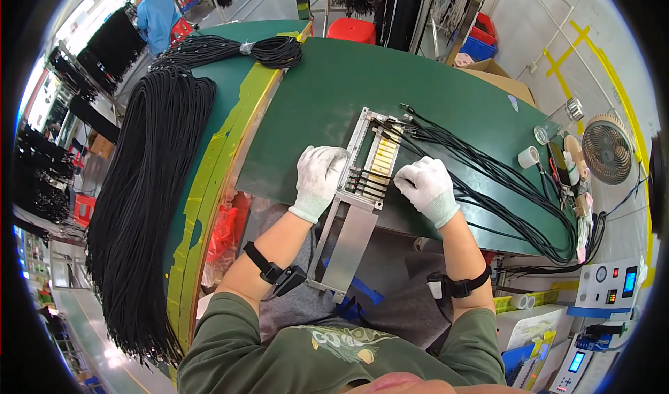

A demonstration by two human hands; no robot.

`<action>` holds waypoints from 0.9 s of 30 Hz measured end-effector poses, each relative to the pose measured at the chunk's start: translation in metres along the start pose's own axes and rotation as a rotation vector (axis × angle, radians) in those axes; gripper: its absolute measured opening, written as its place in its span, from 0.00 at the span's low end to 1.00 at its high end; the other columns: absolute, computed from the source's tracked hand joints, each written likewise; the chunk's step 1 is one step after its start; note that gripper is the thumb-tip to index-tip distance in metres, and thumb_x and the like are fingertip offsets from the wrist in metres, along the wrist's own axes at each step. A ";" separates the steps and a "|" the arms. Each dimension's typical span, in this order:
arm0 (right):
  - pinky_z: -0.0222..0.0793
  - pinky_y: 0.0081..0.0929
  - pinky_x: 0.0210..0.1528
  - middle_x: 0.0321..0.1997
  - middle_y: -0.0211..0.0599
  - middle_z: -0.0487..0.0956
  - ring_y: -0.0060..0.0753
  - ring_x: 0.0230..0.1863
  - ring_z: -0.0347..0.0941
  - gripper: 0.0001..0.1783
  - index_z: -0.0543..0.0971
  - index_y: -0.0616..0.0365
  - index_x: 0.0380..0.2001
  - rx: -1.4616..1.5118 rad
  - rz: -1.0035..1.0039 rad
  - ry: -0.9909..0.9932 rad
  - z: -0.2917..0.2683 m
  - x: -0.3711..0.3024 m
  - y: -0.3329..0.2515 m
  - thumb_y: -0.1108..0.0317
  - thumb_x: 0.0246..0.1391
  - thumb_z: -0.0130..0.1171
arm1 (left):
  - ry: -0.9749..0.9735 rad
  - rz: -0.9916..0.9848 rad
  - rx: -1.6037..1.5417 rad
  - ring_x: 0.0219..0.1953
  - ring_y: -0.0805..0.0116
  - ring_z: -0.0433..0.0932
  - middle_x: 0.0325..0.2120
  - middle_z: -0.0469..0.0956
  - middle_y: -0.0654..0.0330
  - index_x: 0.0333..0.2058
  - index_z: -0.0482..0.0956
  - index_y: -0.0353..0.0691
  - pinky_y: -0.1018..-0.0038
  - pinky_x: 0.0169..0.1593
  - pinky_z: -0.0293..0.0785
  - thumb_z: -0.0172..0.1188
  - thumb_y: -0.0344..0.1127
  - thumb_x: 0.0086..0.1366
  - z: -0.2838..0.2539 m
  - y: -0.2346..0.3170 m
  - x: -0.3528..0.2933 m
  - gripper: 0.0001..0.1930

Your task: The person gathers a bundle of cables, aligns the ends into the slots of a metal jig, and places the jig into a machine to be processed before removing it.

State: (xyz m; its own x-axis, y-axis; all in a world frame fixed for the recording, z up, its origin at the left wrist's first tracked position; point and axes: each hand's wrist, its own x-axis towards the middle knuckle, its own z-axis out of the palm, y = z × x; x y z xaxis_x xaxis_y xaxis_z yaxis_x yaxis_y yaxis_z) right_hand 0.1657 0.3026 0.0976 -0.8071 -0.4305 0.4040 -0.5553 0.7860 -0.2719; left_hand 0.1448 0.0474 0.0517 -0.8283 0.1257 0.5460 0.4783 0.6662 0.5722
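A metal slotted fixture (354, 138) lies on the green table, with a row of pale yellow slots along it. Several black cables (474, 158) run from it to the right, some with their ends lying across its slots. At the fixture's left edge, my gloved left hand (319, 176) is closed, its fingertips against the side; anything inside them is hidden. My gloved right hand (426, 188) is at the opposite edge, thumb and fingers pinched on a black cable near the lower slots. A plain metal plate (352, 244) extends from the fixture toward me.
Long black cable bundles (150, 185) hang over the table's left side; a tied coil (265, 51) lies behind them. Along the right stand a glass bottle (557, 122), a white roll (528, 157) and a fan (606, 148). A person (157, 17) in blue is far left.
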 end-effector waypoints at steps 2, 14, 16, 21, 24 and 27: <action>0.65 0.37 0.38 0.22 0.32 0.78 0.41 0.32 0.74 0.07 0.81 0.50 0.23 -0.005 -0.003 -0.002 -0.001 0.001 -0.001 0.61 0.50 0.63 | 0.003 -0.006 0.008 0.48 0.55 0.78 0.40 0.83 0.55 0.40 0.83 0.38 0.60 0.60 0.67 0.58 0.36 0.66 0.001 0.000 -0.001 0.09; 0.66 0.38 0.38 0.23 0.32 0.78 0.41 0.32 0.74 0.06 0.81 0.50 0.24 0.011 -0.039 -0.010 0.001 0.002 -0.012 0.62 0.48 0.65 | -0.190 0.226 0.028 0.59 0.44 0.69 0.53 0.75 0.46 0.45 0.86 0.57 0.52 0.66 0.58 0.63 0.47 0.60 -0.006 0.027 0.004 0.15; 0.67 0.38 0.39 0.24 0.32 0.78 0.41 0.34 0.74 0.07 0.81 0.49 0.25 -0.002 -0.003 0.112 0.002 0.007 -0.004 0.59 0.47 0.67 | -0.340 0.291 0.208 0.65 0.40 0.62 0.60 0.69 0.42 0.50 0.85 0.61 0.48 0.68 0.54 0.64 0.50 0.58 -0.006 0.032 0.003 0.19; 0.67 0.38 0.43 0.29 0.31 0.80 0.41 0.41 0.74 0.10 0.83 0.49 0.26 -0.293 0.255 0.211 0.019 0.016 0.032 0.58 0.43 0.70 | -0.310 0.296 0.233 0.65 0.45 0.62 0.59 0.71 0.45 0.45 0.87 0.66 0.41 0.68 0.51 0.66 0.52 0.56 0.010 0.024 0.006 0.17; 0.66 0.38 0.46 0.31 0.30 0.80 0.42 0.43 0.73 0.10 0.83 0.49 0.28 -0.274 0.274 0.145 0.016 0.016 0.033 0.58 0.44 0.70 | -0.253 0.322 0.136 0.62 0.44 0.65 0.57 0.73 0.46 0.39 0.88 0.56 0.46 0.67 0.55 0.65 0.51 0.57 0.009 0.017 0.004 0.14; 0.66 0.38 0.47 0.32 0.30 0.81 0.42 0.44 0.73 0.10 0.84 0.49 0.29 -0.178 0.217 0.106 0.007 0.010 0.028 0.58 0.44 0.70 | -0.081 0.093 -0.033 0.63 0.44 0.65 0.57 0.74 0.48 0.38 0.85 0.48 0.51 0.66 0.59 0.65 0.44 0.59 0.013 0.007 0.006 0.11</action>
State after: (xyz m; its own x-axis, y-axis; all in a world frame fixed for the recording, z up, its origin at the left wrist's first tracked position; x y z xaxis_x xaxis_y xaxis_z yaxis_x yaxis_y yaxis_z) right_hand 0.1407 0.3175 0.0873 -0.8726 -0.2028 0.4444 -0.3207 0.9241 -0.2080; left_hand 0.1390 0.0619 0.0513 -0.8000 0.2462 0.5472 0.5627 0.6246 0.5416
